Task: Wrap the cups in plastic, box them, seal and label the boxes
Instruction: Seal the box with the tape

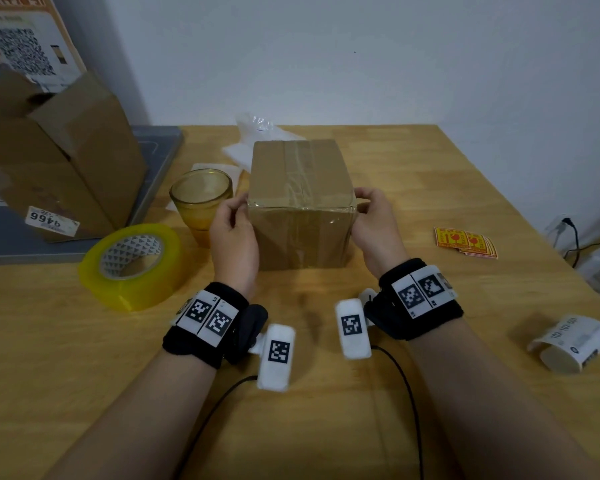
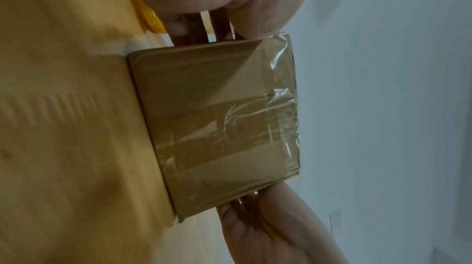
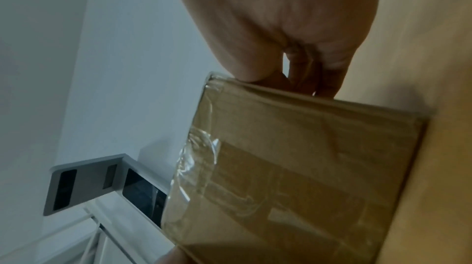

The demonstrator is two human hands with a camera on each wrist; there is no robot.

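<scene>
Both hands, left hand [image 1: 234,233] and right hand [image 1: 378,225], pinch the taped cardboard box's [image 1: 302,206] upper corners. Swinging it left could topple the amber glass cup [image 1: 201,202] standing just beside it.

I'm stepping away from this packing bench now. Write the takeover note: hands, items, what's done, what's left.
Left hand and right hand each grip a side of the small brown cardboard box, which sits on the wooden table.
Done: clear tape runs over the box's top and edges; it looks sealed.
Left: no label shows on it. Red-and-yellow fragile stickers lie to the right, the white label roll nearer right.
The amber glass cup stands unwrapped left of the box, crumpled clear plastic wrap behind it, the yellow tape roll front left.
</scene>
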